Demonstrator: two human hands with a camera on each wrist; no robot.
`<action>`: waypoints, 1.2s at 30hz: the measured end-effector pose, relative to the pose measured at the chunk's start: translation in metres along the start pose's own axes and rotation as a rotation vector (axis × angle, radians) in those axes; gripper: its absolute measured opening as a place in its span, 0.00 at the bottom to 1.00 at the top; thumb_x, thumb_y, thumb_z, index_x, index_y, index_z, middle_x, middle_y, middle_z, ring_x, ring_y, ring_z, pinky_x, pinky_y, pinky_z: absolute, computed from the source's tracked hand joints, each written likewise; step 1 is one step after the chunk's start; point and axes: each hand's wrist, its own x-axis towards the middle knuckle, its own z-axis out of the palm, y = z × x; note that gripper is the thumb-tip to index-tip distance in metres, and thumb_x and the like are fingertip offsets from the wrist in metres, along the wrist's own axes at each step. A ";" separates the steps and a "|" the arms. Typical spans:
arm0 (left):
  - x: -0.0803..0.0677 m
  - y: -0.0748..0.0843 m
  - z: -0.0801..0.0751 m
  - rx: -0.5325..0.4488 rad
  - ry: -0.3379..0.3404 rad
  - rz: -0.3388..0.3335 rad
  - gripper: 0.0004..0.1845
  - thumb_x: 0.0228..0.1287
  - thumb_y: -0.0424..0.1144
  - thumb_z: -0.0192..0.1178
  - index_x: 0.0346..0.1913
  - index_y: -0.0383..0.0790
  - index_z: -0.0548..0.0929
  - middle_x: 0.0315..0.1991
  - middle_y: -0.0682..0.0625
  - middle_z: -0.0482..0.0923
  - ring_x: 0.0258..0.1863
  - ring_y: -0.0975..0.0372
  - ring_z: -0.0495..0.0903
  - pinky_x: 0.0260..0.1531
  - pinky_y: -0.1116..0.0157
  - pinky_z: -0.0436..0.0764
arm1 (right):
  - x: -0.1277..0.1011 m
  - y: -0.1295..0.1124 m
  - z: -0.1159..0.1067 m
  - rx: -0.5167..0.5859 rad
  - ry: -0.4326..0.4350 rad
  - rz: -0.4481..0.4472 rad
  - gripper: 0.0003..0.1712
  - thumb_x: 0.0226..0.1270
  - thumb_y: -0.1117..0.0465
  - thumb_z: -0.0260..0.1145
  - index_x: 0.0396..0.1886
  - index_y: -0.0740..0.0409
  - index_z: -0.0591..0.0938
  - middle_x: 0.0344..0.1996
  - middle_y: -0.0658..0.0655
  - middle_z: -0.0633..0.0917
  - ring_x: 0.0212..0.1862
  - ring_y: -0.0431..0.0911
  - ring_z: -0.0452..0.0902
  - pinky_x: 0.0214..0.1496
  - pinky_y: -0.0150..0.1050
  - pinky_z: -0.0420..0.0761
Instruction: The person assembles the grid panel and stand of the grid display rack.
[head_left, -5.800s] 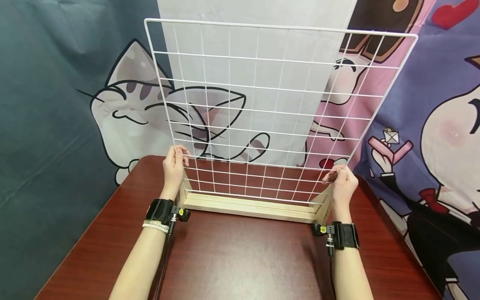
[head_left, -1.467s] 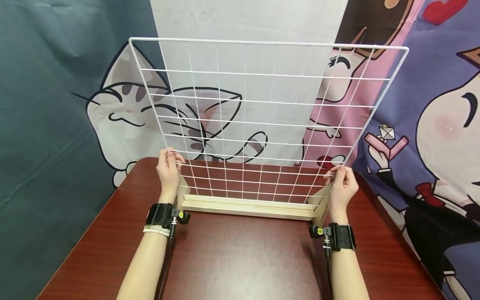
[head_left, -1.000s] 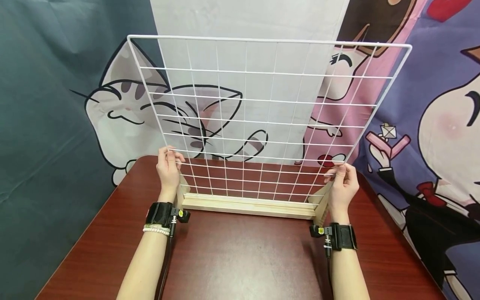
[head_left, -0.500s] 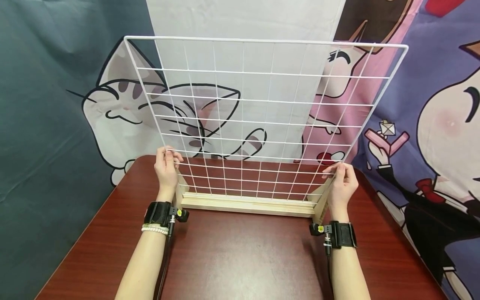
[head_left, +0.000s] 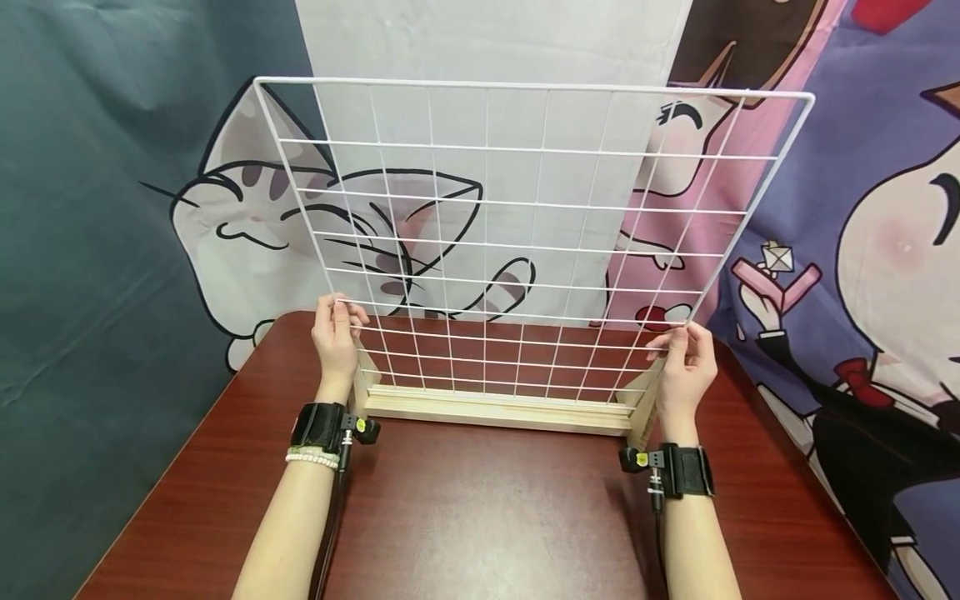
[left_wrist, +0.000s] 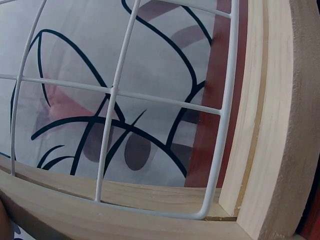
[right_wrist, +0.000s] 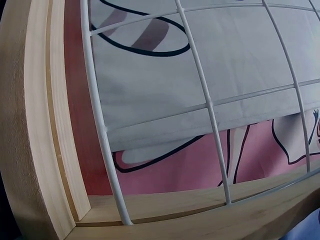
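One red-brown table point(head_left: 480, 517) carries one long wooden base point(head_left: 498, 408) lying left-right with an upright end piece at each side, and one white wire grid panel point(head_left: 525, 225) stands in it, plane facing the person, top edge up, bottom edge just above or in the base's groove; both wrist views show the lower corners point(left_wrist: 207, 212) point(right_wrist: 122, 217) sitting at the inner corners of the wood, contact unclear. Two hands, well apart: left hand point(head_left: 335, 340) pinches the panel's left side wire, right hand point(head_left: 684, 367) pinches the right side wire, both low down just above the end pieces. Behind hangs a cartoon-print backdrop point(head_left: 247, 225).
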 end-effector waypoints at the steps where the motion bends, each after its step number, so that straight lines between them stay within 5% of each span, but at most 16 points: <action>1: 0.000 -0.002 0.000 0.004 0.002 0.001 0.11 0.75 0.28 0.39 0.40 0.19 0.67 0.21 0.55 0.76 0.18 0.75 0.71 0.15 0.77 0.65 | 0.000 0.000 0.000 0.002 0.001 0.000 0.11 0.70 0.70 0.57 0.39 0.80 0.74 0.18 0.53 0.84 0.17 0.41 0.78 0.18 0.31 0.76; 15: -0.001 -0.001 0.000 -0.008 0.011 -0.014 0.13 0.73 0.27 0.39 0.36 0.14 0.62 0.20 0.50 0.75 0.16 0.74 0.69 0.14 0.70 0.62 | 0.001 0.000 0.002 0.102 0.034 0.017 0.09 0.68 0.73 0.59 0.28 0.77 0.76 0.16 0.56 0.83 0.16 0.44 0.76 0.18 0.32 0.76; 24: 0.001 -0.004 0.000 -0.048 0.033 -0.054 0.13 0.75 0.31 0.42 0.32 0.25 0.68 0.19 0.54 0.76 0.15 0.72 0.69 0.14 0.74 0.62 | 0.003 0.002 0.005 0.048 0.112 0.072 0.09 0.66 0.70 0.63 0.24 0.63 0.80 0.13 0.53 0.82 0.14 0.40 0.77 0.14 0.29 0.73; 36: 0.001 0.024 0.004 -0.042 0.016 -0.101 0.15 0.72 0.29 0.46 0.31 0.15 0.64 0.17 0.53 0.76 0.13 0.68 0.67 0.14 0.76 0.64 | 0.006 -0.002 0.008 -0.105 0.087 0.085 0.13 0.68 0.72 0.56 0.21 0.63 0.76 0.11 0.47 0.81 0.14 0.36 0.76 0.17 0.25 0.76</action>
